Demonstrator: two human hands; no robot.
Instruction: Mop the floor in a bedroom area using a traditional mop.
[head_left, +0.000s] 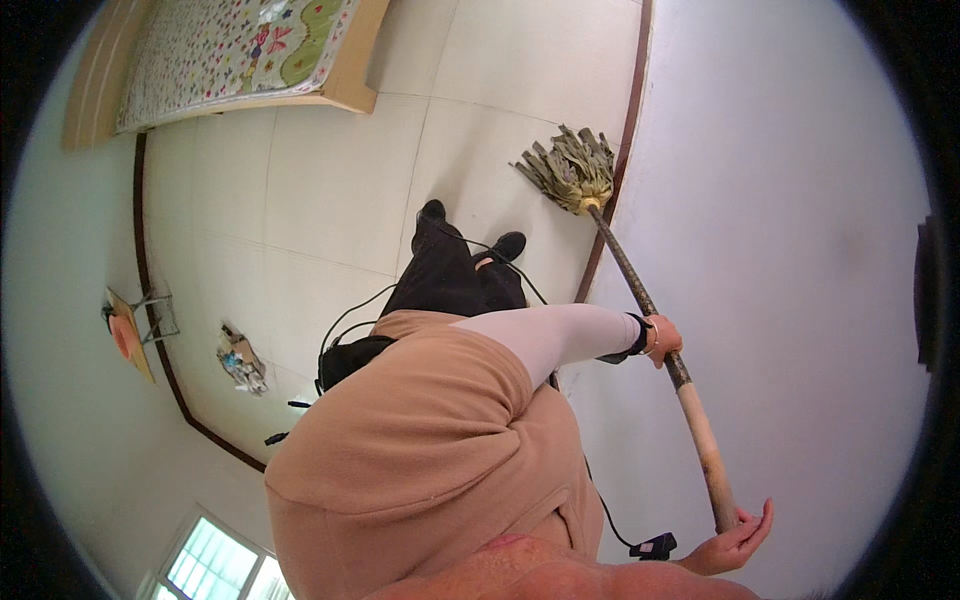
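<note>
A mop (634, 277) with a long handle slants across the right side of the view. Its grey-green cloth-strip head (568, 169) rests on the floor beside the dark skirting, strips fanned out. My left hand (663, 341), at the end of a white sleeve with a black wrist strap, is wrapped around the middle of the handle. At the handle's upper end, my right hand (726, 541) holds the tip against its palm, some fingers stretched past it. A pale section (697, 427) of the handle shows between both hands.
A bed with a floral mattress (225, 67) stands at the upper left. Rubbish (241, 360) lies on the tiled floor (330, 172). Near the left wall is a small stand (135, 330) with an orange object. A wall (765, 225) runs along the right; black cables (352, 304) hang around me.
</note>
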